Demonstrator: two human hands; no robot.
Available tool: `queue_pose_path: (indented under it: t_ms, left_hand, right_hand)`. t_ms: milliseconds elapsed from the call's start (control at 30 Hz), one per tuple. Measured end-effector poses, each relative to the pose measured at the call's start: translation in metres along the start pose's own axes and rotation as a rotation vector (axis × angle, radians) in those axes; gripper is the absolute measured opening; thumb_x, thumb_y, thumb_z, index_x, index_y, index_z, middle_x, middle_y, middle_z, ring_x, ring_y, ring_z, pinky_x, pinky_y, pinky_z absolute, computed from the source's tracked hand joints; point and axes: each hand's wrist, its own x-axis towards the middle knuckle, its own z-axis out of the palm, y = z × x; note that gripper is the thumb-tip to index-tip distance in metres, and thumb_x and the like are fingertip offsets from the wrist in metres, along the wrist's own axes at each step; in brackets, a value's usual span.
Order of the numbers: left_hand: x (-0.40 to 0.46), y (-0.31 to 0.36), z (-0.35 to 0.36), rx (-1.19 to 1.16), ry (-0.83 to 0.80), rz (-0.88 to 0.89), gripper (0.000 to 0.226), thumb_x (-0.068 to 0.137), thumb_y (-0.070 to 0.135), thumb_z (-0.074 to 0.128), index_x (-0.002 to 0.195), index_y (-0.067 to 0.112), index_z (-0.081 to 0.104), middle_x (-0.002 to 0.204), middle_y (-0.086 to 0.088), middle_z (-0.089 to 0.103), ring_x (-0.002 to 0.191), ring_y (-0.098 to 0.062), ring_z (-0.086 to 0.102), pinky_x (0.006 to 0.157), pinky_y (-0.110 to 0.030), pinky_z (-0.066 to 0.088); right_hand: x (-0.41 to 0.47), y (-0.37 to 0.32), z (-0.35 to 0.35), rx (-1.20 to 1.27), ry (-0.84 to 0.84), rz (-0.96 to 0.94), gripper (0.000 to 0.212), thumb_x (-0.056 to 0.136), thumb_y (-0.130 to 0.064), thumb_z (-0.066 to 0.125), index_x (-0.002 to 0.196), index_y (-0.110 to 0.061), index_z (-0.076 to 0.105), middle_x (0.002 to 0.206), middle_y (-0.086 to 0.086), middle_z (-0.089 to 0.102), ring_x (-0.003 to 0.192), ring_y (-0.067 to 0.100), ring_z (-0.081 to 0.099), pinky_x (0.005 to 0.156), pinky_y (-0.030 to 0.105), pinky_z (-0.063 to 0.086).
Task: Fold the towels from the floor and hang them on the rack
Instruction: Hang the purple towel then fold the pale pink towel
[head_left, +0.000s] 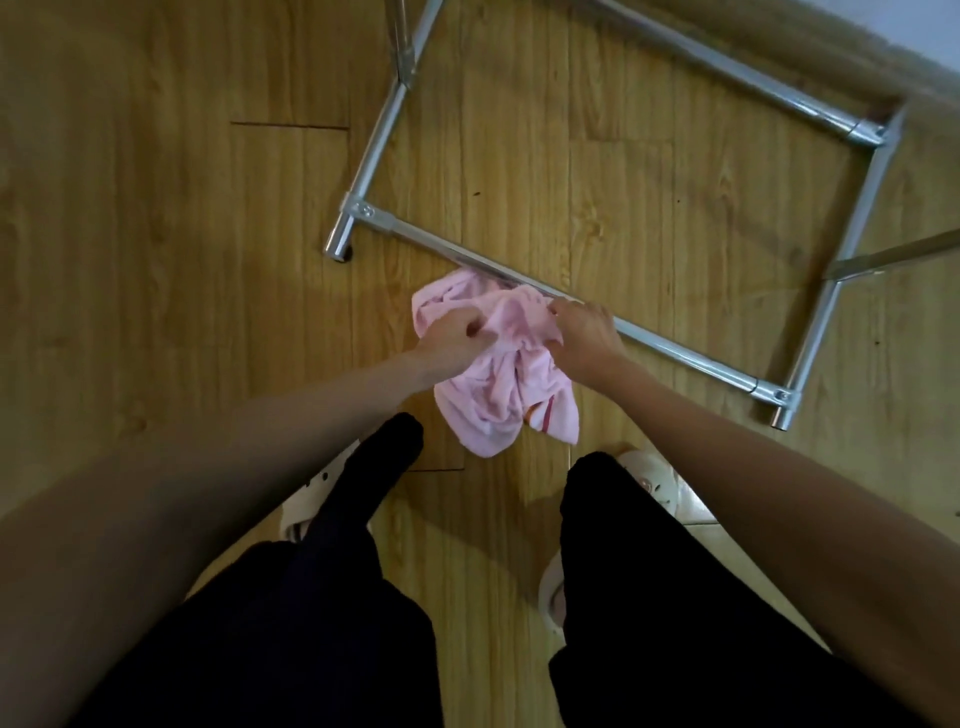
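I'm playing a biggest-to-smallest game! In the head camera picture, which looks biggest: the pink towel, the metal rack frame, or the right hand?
1. metal rack frame, spanning much of the floor
2. pink towel
3. right hand, which grips the towel's top edge

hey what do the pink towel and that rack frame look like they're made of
Pink towel: soft terry-like cloth, matte, limp and crumpled in both hands. Rack frame: probably steel or aluminium tubing, shiny silver with bright glints and clamped corner joints.

text: none legible | labels: none | brands: none | numbers: none
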Motion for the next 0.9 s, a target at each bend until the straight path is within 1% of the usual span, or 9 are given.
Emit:
queue_pose_path:
  t_ms: [67,167,267,400,467,533,667,767,900]
  left_hand:
    - [-0.016,0.013,-0.017,-0.157,0.088,-0.010,0.020,0.093,0.013,0.053,0.074,0.010,0.047,0.068,0.003,0.043,0.064,-0.012,0.041,0.063,-0.028,0.034]
    - [-0.048,0.037,-0.048,-0.299,0.170,0.003,0.015,0.094,0.012,0.053,0.085,0.001,0.058,0.069,0.005,0.049,0.065,-0.009,0.043,0.064,-0.027,0.034]
    - [-0.090,0.064,-0.076,-0.325,0.141,0.071,0.018,0.095,0.014,0.054,0.088,0.000,0.063,0.074,-0.001,0.051,0.066,-0.006,0.043,0.062,-0.020,0.033]
    - [-0.150,0.109,-0.100,-0.360,0.139,0.164,0.020,0.094,0.014,0.056,0.075,0.018,0.061,0.075,-0.004,0.050,0.067,-0.004,0.044,0.062,-0.013,0.033]
    - [-0.176,0.128,-0.112,-0.398,0.185,0.188,0.023,0.094,0.013,0.056,0.072,0.019,0.059,0.073,0.000,0.050,0.067,0.000,0.045,0.064,-0.010,0.033]
    - [-0.197,0.142,-0.122,-0.430,0.241,0.191,0.025,0.093,0.013,0.056,0.069,0.020,0.057,0.070,0.003,0.048,0.067,0.000,0.044,0.064,-0.012,0.033]
    - [-0.236,0.168,-0.140,-0.530,0.394,0.172,0.021,0.092,0.015,0.058,0.072,0.020,0.059,0.073,0.003,0.052,0.070,-0.002,0.047,0.065,-0.013,0.035]
    - [-0.268,0.185,-0.143,-0.516,0.517,0.226,0.021,0.092,0.016,0.058,0.071,0.019,0.057,0.069,0.005,0.050,0.064,0.000,0.044,0.058,-0.010,0.033]
    - [-0.315,0.207,-0.148,-0.572,0.621,0.328,0.026,0.093,0.016,0.057,0.067,0.021,0.052,0.064,0.008,0.047,0.057,0.005,0.043,0.058,-0.011,0.033]
  right_hand:
    - [-0.009,-0.002,-0.012,0.084,-0.047,0.010,0.003,0.083,-0.009,0.053,0.081,-0.007,0.051,0.083,0.016,0.059,0.086,0.035,0.056,0.072,0.032,0.034]
    - [-0.029,-0.006,-0.036,0.221,-0.095,0.026,0.016,0.082,-0.011,0.052,0.068,-0.005,0.048,0.069,0.013,0.050,0.071,0.029,0.050,0.063,0.029,0.032]
    - [-0.057,-0.016,-0.067,0.389,-0.117,0.026,0.020,0.084,-0.013,0.054,0.067,-0.003,0.051,0.066,0.008,0.050,0.065,0.023,0.047,0.055,0.030,0.031]
    - [-0.100,-0.039,-0.126,0.630,-0.186,-0.006,0.025,0.080,-0.030,0.049,0.061,-0.013,0.044,0.062,-0.001,0.042,0.058,0.011,0.038,0.054,0.028,0.028]
    - [-0.121,-0.050,-0.155,0.670,-0.161,-0.040,0.021,0.077,-0.030,0.042,0.063,-0.015,0.044,0.064,-0.003,0.043,0.061,0.010,0.040,0.055,0.026,0.029]
    - [-0.141,-0.058,-0.181,0.693,-0.095,-0.053,0.022,0.086,-0.025,0.046,0.067,-0.014,0.045,0.067,-0.005,0.044,0.066,0.011,0.041,0.056,0.025,0.030]
    - [-0.188,-0.079,-0.237,0.524,0.095,-0.169,0.024,0.076,-0.031,0.051,0.065,-0.013,0.041,0.063,-0.004,0.039,0.060,0.011,0.037,0.053,0.024,0.028]
    - [-0.227,-0.089,-0.261,0.356,0.236,-0.235,0.026,0.083,-0.028,0.053,0.082,-0.002,0.051,0.072,0.006,0.049,0.069,0.022,0.046,0.061,0.036,0.034]
    - [-0.272,-0.097,-0.279,0.025,0.325,-0.162,0.019,0.089,-0.021,0.048,0.102,-0.008,0.046,0.085,0.009,0.057,0.079,0.031,0.055,0.062,0.036,0.042]
